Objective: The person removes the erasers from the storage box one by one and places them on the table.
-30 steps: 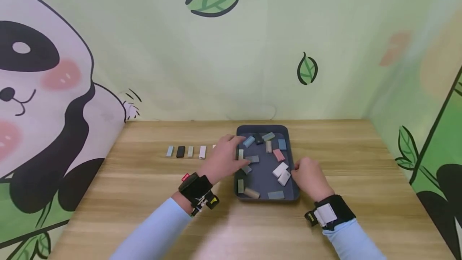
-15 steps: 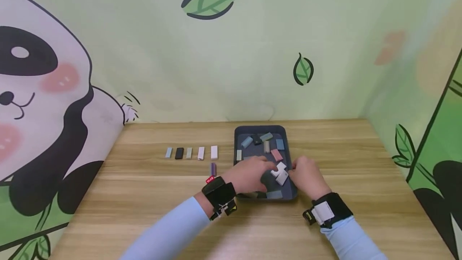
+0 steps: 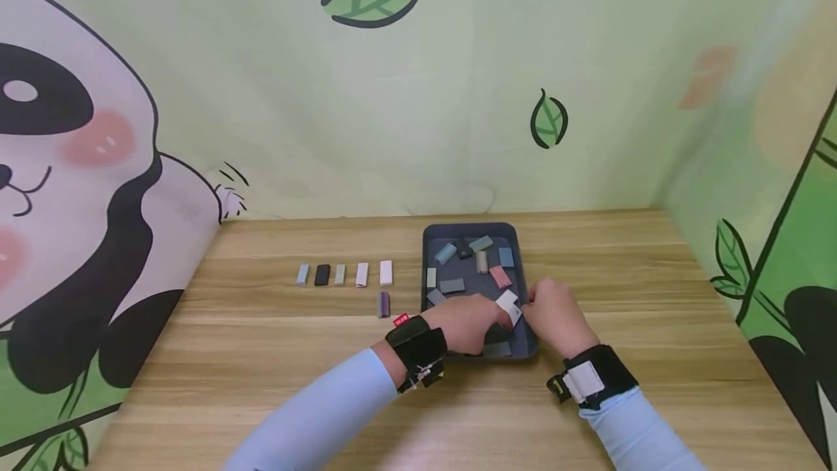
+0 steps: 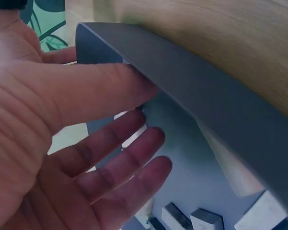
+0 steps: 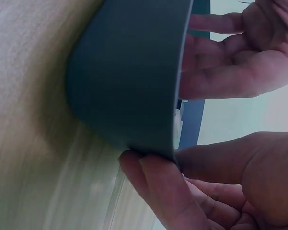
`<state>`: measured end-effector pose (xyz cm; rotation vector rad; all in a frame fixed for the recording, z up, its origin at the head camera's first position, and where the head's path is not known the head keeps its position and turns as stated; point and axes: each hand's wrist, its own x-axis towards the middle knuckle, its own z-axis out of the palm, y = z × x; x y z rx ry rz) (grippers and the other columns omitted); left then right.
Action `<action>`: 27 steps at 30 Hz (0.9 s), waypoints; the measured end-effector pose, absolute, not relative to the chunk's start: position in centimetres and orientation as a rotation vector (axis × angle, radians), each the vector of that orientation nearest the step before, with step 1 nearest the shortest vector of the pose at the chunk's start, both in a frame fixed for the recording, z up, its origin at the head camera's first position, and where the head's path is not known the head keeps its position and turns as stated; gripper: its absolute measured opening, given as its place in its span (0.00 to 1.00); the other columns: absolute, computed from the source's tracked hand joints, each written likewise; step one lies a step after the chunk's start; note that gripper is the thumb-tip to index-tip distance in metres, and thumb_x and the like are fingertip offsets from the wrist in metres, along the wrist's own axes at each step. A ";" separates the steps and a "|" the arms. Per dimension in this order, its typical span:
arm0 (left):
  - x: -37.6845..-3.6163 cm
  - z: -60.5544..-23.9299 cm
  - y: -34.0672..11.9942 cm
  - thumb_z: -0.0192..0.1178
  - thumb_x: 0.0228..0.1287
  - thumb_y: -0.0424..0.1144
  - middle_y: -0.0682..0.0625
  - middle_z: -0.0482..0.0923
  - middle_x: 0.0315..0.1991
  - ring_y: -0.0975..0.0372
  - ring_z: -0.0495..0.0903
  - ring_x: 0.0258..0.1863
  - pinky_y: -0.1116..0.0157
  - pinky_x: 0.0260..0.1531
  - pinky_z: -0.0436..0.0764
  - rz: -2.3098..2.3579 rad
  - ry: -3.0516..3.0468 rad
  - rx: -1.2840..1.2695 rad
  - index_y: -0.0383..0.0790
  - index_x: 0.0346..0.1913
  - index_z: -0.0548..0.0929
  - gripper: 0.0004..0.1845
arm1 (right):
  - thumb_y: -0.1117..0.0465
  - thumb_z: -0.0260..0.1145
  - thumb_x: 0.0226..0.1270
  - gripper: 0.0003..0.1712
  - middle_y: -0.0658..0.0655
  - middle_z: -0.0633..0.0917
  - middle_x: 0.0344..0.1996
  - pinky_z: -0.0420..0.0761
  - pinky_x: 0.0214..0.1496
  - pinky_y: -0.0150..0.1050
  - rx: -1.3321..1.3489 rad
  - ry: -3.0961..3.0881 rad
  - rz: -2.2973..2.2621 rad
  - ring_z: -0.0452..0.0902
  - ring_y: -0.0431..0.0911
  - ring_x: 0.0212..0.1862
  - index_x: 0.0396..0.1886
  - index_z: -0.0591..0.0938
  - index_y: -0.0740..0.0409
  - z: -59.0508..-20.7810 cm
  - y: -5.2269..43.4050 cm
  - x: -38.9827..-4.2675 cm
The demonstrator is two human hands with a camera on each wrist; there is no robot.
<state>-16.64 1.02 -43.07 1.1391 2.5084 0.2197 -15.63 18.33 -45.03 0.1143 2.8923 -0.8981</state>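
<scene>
A dark grey-blue tray holds several small rectangular blocks of mixed colours. My left hand reaches into its near half, fingers beside two white blocks. In the left wrist view, the thumb of the left hand lies close along the tray wall and the other fingers are loosely bent; I see nothing between them, though the index fingertip is hidden. At the right side, my right hand pinches the tray rim. The right wrist view has that right hand with thumb inside and fingers outside the wall.
Left of the tray, a row of blocks lies on the wooden table, among them a black block and a white block. A purple block lies below the row's right end. A printed wall stands behind.
My left hand has moved from the tray's left side rightward and nearer, to the white blocks, uncovering the purple block on the table. The right hand stays on the rim.
</scene>
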 end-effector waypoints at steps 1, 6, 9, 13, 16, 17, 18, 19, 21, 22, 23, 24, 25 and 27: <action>-16.6 -43.1 1.1 0.66 0.47 0.26 0.55 0.81 0.41 0.63 0.74 0.30 0.70 0.26 0.71 0.215 2.498 1.136 0.59 0.51 0.81 0.28 | 0.66 0.62 0.56 0.06 0.56 0.78 0.18 0.70 0.20 0.34 0.122 2.891 -0.899 0.73 0.46 0.20 0.23 0.81 0.65 -45.0 18.3 -15.6; -16.6 -43.1 1.7 0.64 0.50 0.27 0.56 0.79 0.38 0.63 0.73 0.29 0.70 0.23 0.69 0.158 2.441 1.097 0.61 0.50 0.82 0.27 | 0.66 0.62 0.56 0.06 0.56 0.78 0.18 0.70 0.20 0.34 0.109 2.898 -0.894 0.73 0.45 0.20 0.24 0.82 0.65 -45.1 18.2 -15.7; -16.7 -43.0 2.0 0.63 0.51 0.27 0.57 0.78 0.34 0.63 0.72 0.29 0.70 0.24 0.68 0.125 2.422 1.105 0.61 0.45 0.84 0.24 | 0.67 0.61 0.56 0.07 0.56 0.78 0.18 0.70 0.19 0.34 0.103 2.894 -0.897 0.72 0.45 0.20 0.23 0.81 0.65 -45.1 18.2 -15.7; -16.8 -43.1 2.1 0.64 0.49 0.27 0.58 0.78 0.32 0.63 0.72 0.28 0.71 0.25 0.68 0.125 2.411 1.144 0.59 0.40 0.86 0.21 | 0.67 0.61 0.56 0.07 0.56 0.77 0.18 0.69 0.18 0.34 0.126 2.883 -0.895 0.72 0.45 0.19 0.21 0.81 0.64 -45.3 18.2 -15.7; -16.9 -43.1 2.0 0.64 0.49 0.27 0.58 0.79 0.35 0.64 0.73 0.29 0.71 0.25 0.69 0.164 2.413 1.127 0.58 0.42 0.86 0.21 | 0.67 0.61 0.56 0.07 0.56 0.77 0.18 0.69 0.19 0.35 0.133 2.882 -0.892 0.72 0.45 0.20 0.22 0.81 0.64 -45.3 18.3 -15.6; -16.9 -43.1 1.9 0.64 0.50 0.27 0.58 0.80 0.36 0.64 0.73 0.29 0.72 0.25 0.70 0.180 2.414 1.114 0.58 0.43 0.86 0.21 | 0.66 0.61 0.57 0.07 0.56 0.77 0.18 0.69 0.19 0.35 0.131 2.879 -0.893 0.73 0.45 0.20 0.23 0.81 0.64 -45.3 18.3 -15.6; -16.9 -43.2 1.8 0.64 0.51 0.28 0.57 0.80 0.37 0.64 0.74 0.29 0.72 0.25 0.70 0.197 2.413 1.103 0.57 0.44 0.85 0.21 | 0.66 0.61 0.57 0.07 0.56 0.77 0.18 0.69 0.19 0.35 0.131 2.880 -0.894 0.73 0.45 0.20 0.23 0.81 0.64 -45.4 18.3 -15.7; -16.9 -43.2 1.6 0.64 0.51 0.28 0.57 0.81 0.38 0.64 0.74 0.29 0.72 0.25 0.70 0.202 2.414 1.113 0.57 0.44 0.85 0.21 | 0.67 0.61 0.57 0.07 0.56 0.77 0.18 0.69 0.19 0.35 0.124 2.886 -0.893 0.73 0.45 0.20 0.23 0.81 0.64 -45.4 18.3 -15.7; -17.0 -43.3 1.4 0.64 0.53 0.28 0.57 0.81 0.38 0.65 0.74 0.29 0.73 0.24 0.70 0.216 2.411 1.128 0.56 0.46 0.85 0.20 | 0.67 0.61 0.57 0.07 0.55 0.77 0.17 0.69 0.19 0.35 0.106 2.903 -0.888 0.72 0.45 0.20 0.22 0.81 0.64 -45.4 18.3 -15.7; -17.0 -43.4 1.3 0.64 0.53 0.28 0.57 0.81 0.38 0.65 0.73 0.28 0.73 0.23 0.69 0.221 2.411 1.138 0.56 0.45 0.85 0.20 | 0.67 0.61 0.57 0.07 0.55 0.77 0.17 0.68 0.19 0.35 0.097 2.914 -0.885 0.72 0.45 0.20 0.21 0.81 0.64 -45.4 18.3 -15.7; -17.1 -43.5 1.1 0.63 0.53 0.28 0.57 0.81 0.37 0.65 0.73 0.27 0.73 0.22 0.69 0.224 2.410 1.148 0.56 0.45 0.85 0.20 | 0.67 0.61 0.56 0.08 0.54 0.77 0.16 0.68 0.19 0.35 0.089 2.927 -0.878 0.72 0.45 0.19 0.20 0.81 0.64 -45.5 18.3 -15.7; -17.1 -43.6 1.0 0.63 0.53 0.28 0.57 0.81 0.37 0.65 0.73 0.27 0.72 0.22 0.68 0.225 2.407 1.156 0.55 0.45 0.85 0.20 | 0.67 0.62 0.56 0.08 0.54 0.76 0.16 0.68 0.18 0.35 0.084 2.938 -0.872 0.71 0.45 0.19 0.19 0.81 0.63 -45.4 18.3 -15.7; -17.1 -43.6 1.0 0.63 0.53 0.27 0.57 0.81 0.36 0.65 0.73 0.26 0.72 0.21 0.68 0.230 2.404 1.155 0.55 0.45 0.85 0.20 | 0.67 0.62 0.56 0.08 0.54 0.76 0.15 0.68 0.18 0.35 0.075 2.946 -0.869 0.71 0.45 0.19 0.19 0.81 0.63 -45.4 18.3 -15.7; -17.0 -43.6 0.9 0.63 0.52 0.28 0.57 0.80 0.36 0.65 0.73 0.27 0.72 0.22 0.68 0.236 2.389 1.115 0.56 0.46 0.84 0.21 | 0.67 0.62 0.56 0.08 0.54 0.76 0.15 0.68 0.18 0.34 0.077 2.943 -0.872 0.71 0.44 0.19 0.19 0.81 0.63 -45.4 18.3 -15.7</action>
